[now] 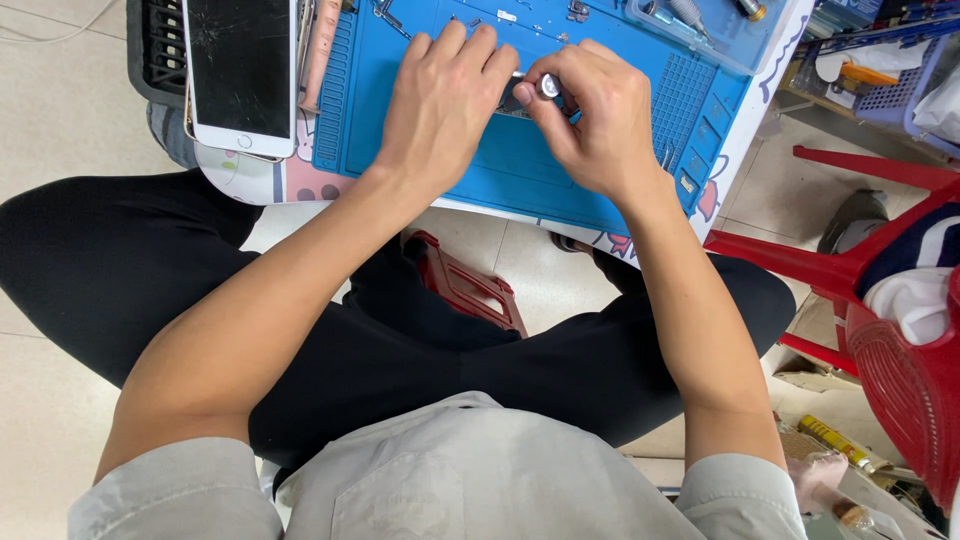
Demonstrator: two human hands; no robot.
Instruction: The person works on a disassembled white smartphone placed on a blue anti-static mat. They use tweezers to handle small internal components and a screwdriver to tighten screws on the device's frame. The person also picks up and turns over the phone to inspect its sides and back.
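My left hand lies palm down on a blue work mat, pressing on a small dark part that is mostly hidden under its fingers. My right hand is closed around a small tool with a round silver cap, held upright over that part. The two hands touch at the fingertips. What the tool's tip meets is hidden.
A white phone with a cracked black screen lies left of the mat. A clear tray of tools sits at the mat's far right. A red plastic chair with cloth stands to the right. A blue basket is at the upper right.
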